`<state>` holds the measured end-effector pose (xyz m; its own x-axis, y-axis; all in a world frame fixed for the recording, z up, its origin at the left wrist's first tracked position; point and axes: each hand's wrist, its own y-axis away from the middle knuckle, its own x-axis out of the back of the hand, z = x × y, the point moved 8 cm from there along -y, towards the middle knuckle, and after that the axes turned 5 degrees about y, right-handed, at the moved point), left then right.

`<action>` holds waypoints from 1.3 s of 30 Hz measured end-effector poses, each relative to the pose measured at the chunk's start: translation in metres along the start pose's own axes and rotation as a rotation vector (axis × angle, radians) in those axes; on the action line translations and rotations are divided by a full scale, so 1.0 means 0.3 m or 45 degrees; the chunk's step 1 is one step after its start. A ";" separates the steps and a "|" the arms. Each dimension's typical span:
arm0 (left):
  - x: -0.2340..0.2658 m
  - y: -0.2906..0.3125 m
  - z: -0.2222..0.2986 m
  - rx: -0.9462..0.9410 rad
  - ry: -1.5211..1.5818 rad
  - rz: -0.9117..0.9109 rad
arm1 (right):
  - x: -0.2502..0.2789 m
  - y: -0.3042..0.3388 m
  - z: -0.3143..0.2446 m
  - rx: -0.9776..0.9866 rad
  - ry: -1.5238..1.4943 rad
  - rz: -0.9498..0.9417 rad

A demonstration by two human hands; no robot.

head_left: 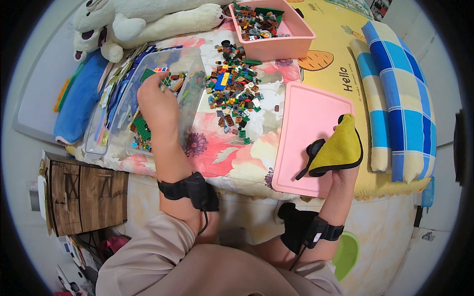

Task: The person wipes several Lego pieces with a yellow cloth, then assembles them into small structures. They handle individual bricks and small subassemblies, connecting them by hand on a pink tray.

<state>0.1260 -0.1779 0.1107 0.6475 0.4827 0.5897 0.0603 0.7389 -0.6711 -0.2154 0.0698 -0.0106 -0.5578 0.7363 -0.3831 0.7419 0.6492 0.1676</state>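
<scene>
My left hand [155,96] is over a clear plastic box [193,106], its fingers closed around what looks like a small puzzle cube [162,70] with coloured squares. Green toy plates [143,127] and mixed small bricks lie in the box below. On the right, my right hand [344,173] grips a yellow-green cloth piece [337,148] with black edging, shaped roughly like a triangle. A black strap-like part [313,152] sticks out beside it. Both are above a pink lid [296,133]; the cloth hides most of my right fingers.
Loose building bricks [234,93] are heaped on the flowered bedspread between my hands. Behind them stands a pink bin [276,47] full of bricks. Checked blue pillows [405,98] border the right, a white plush toy [163,29] the far left. A wooden cabinet [89,197] stands at left.
</scene>
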 end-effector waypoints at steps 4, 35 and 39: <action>-0.068 0.046 0.110 -0.327 0.041 0.136 | 0.005 0.000 0.002 -0.015 -0.029 0.089; -0.580 0.178 0.025 0.062 -0.006 -0.421 | -0.031 0.004 0.026 -0.027 -0.032 0.012; -0.539 0.140 0.010 0.207 0.218 -0.348 | -0.031 0.004 0.011 -0.018 -0.063 0.035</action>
<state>0.0216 -0.2235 -0.0115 0.7427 0.1817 0.6445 0.1358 0.9016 -0.4107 -0.2080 0.0632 -0.0098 -0.5183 0.7436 -0.4223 0.7512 0.6319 0.1908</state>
